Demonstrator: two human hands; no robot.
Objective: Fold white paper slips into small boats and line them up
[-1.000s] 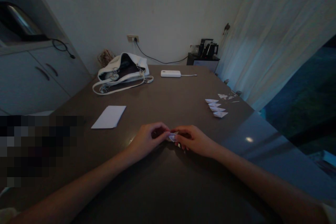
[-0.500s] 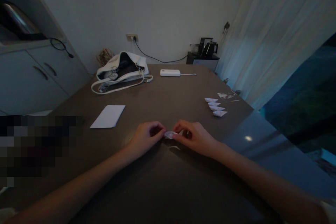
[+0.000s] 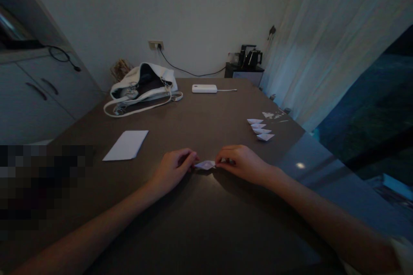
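Has the little paper boat (image 3: 205,165) pinched by its two tips, between thumb and finger of left hand (image 3: 174,165) and right hand (image 3: 240,161), nearly closed, low over the table (image 3: 200,116); pull softly and evenly, to avoid ripping it

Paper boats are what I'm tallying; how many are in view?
5. One paper boat is between the left hand and right hand. Four form a row beyond the right hand: nearest boat, second boat, third boat, farthest boat.
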